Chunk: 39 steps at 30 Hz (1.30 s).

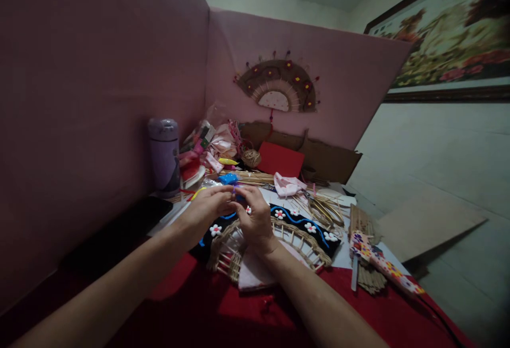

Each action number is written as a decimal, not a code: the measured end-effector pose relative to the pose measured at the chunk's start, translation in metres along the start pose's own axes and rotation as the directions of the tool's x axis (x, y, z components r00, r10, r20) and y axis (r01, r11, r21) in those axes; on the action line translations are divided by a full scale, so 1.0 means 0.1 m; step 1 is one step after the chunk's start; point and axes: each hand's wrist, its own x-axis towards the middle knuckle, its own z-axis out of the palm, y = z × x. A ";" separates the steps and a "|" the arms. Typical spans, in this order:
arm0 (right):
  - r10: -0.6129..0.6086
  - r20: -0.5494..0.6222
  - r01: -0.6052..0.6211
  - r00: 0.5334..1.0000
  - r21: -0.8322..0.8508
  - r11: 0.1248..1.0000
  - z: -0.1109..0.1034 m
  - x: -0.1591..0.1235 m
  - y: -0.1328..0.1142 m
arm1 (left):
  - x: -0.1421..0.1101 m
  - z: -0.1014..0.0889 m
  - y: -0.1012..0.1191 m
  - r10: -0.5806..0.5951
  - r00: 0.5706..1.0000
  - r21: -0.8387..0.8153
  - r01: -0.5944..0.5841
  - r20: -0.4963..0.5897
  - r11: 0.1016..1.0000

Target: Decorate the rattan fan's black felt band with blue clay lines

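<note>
Bare hands, 2: left hand [213, 204] and right hand [255, 218], meeting at the fingertips, pinching a small purple piece [235, 189]. Fan [298, 231], 1: semicircular, lying beneath them, showing black fabric, white relief flowers, wavy blue cord, braided twine. Scissors [324, 211], 1 pair: gold-handled, resting near the fan's right side.

No text, label, brand or number can be read. The framed picture [450, 45] at the upper right bears small dark marks [383, 28] near its upper left corner, too small to make out. The purple bottle [164, 154], left of centre, shows no readable lettering.
</note>
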 end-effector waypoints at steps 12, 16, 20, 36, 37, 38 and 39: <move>0.364 -0.226 -0.302 0.904 0.266 0.915 -0.02 0.04 0.12 | 0.09 -0.09 0.28 0.175 0.984 0.344 -0.155 -0.029 0.926; 0.407 -0.216 -0.312 0.888 0.367 0.876 -0.04 0.06 0.10 | 0.19 -0.20 0.24 0.263 0.962 0.444 -0.206 -0.069 0.872; 0.445 -0.161 -0.358 0.881 0.388 0.849 -0.05 0.08 0.08 | 0.24 -0.30 0.09 0.264 0.961 0.635 -0.257 0.087 0.729; 0.450 0.354 -0.555 0.820 0.684 0.473 -0.04 0.08 0.09 | 0.13 -0.72 -0.27 0.153 0.919 0.918 -0.381 0.362 0.113; 0.435 0.389 -0.568 0.812 0.698 0.437 -0.04 0.09 0.09 | 0.12 -0.72 -0.29 0.165 0.919 0.921 -0.377 0.358 0.098; 0.426 0.415 -0.580 0.804 0.705 0.408 -0.03 0.11 0.09 | 0.12 -0.73 -0.30 0.176 0.919 0.923 -0.373 0.354 0.092; 0.426 0.437 -0.597 0.792 0.703 0.387 -0.03 0.13 0.08 | 0.11 -0.73 -0.32 0.184 0.918 0.924 -0.372 0.351 0.091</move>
